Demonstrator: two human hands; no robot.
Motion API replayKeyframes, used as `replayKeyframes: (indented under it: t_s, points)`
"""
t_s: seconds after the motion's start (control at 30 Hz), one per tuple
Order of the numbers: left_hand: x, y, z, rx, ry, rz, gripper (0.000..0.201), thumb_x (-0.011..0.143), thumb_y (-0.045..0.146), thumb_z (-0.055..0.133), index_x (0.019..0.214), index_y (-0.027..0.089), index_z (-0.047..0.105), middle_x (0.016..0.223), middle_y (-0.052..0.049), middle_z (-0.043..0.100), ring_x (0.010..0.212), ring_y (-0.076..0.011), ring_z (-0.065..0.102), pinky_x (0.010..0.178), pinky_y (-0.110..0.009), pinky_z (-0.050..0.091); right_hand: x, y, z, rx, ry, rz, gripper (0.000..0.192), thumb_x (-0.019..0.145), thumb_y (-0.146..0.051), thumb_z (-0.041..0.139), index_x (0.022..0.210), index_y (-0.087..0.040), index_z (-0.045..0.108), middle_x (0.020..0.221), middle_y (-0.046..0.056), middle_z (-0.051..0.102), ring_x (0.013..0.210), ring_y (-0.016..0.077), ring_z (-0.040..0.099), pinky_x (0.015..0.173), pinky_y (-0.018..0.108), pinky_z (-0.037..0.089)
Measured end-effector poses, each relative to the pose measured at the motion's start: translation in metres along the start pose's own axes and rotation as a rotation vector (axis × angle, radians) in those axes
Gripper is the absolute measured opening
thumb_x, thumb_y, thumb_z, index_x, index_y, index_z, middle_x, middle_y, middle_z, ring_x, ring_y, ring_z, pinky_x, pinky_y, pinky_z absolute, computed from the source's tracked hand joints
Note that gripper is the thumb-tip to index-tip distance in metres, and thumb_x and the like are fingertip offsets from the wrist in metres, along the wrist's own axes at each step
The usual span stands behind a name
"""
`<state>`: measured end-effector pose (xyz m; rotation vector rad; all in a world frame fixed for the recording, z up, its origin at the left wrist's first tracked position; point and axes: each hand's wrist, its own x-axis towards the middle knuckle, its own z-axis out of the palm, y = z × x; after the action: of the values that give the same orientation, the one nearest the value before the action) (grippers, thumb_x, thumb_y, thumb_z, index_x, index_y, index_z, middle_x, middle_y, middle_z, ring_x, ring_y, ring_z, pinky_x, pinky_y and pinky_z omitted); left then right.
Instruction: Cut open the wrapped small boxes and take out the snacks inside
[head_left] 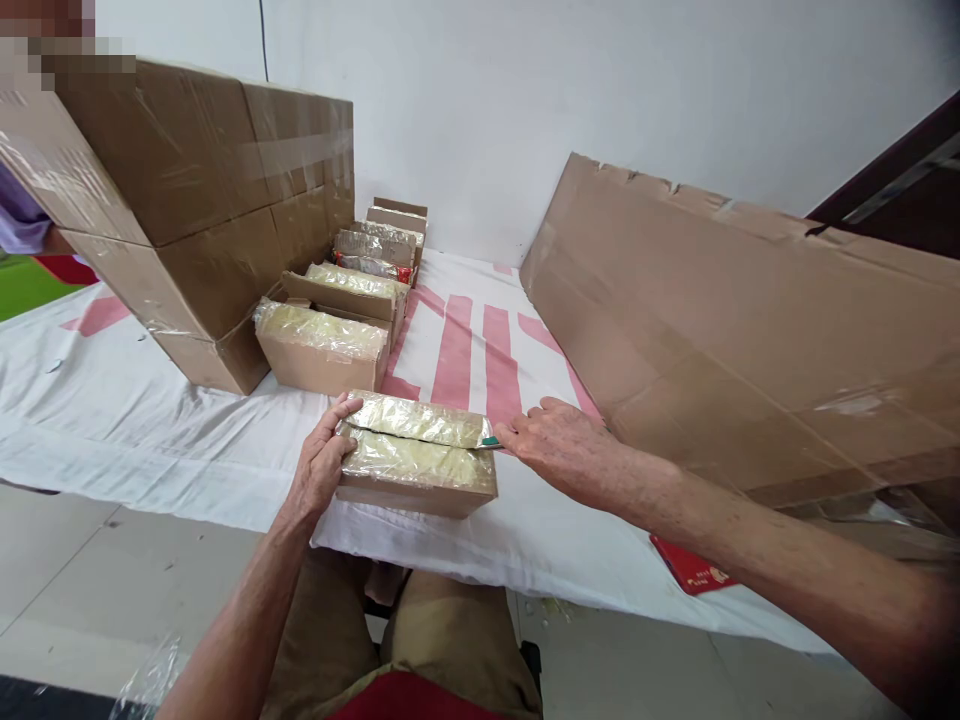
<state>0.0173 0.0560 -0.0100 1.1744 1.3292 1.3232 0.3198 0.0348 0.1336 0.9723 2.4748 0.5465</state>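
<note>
Knees in tan trousers [420,640] sit closest, right under the table edge; person is seated at a white cloth [150,420] with pink stripes.

Small carton [416,470] sits on that cloth near the front edge, between both hands, top wrapped in shiny clear film [416,420].

Risks as I see them:
- Right hand [559,450] has something with a green tip [489,441] at the carton's right top corner. Could be a cutter or a tape end, can't tell. If it's a blade, a slip along the film heads straight at the left hand's thumb.
- Film is slick and crinkled, so it could tear ragged or let the tool skate.
- Carton is close to the table edge; a hard push from the right could shove it off toward the lap.

Fingers:
- Left hand [322,465]: fingers curled loosely round the carton's left end, thumb up on the film's top left corner, pressing, bracing rather than gripping.
- Right hand: fingers held together and extended flat toward the carton, tips at the green-tipped thing. Whether pinching it or just touching, can't tell.

Behind: row of similar open cartons [322,345], big taped boxes [202,200] on the left, flattened cardboard sheet [712,320] leaning on the right, red packet [690,565] beside the right forearm.
</note>
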Motion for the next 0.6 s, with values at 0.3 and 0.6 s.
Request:
replayKeyframes:
  t_s: [0.3,0.6]
  points:
    - [0.000,-0.001,-0.002,-0.023,-0.015,-0.033,0.066,0.065,0.033,0.060,0.128,0.018,0.073,0.146,-0.009,0.065,0.142,-0.0391,0.052,0.128,-0.054,0.029,-0.032,0.022,0.010,0.143,0.105,0.075,0.022,0.088,0.000,0.063,0.095,-0.020,0.069,0.076,0.002,0.071,0.064,0.0178,0.059,0.063,0.031,0.030]
    - [-0.002,0.003,0.001,0.013,0.043,0.058,0.063,0.069,0.035,0.065,0.129,0.018,0.072,0.143,-0.010,0.068,0.141,-0.0365,0.054,0.125,-0.050,0.036,-0.080,-0.006,0.095,0.785,0.281,0.615,0.037,0.104,-0.034,0.046,0.130,-0.024,0.072,0.112,0.005,0.081,0.090,0.0236,0.074,0.074,0.032,0.053]
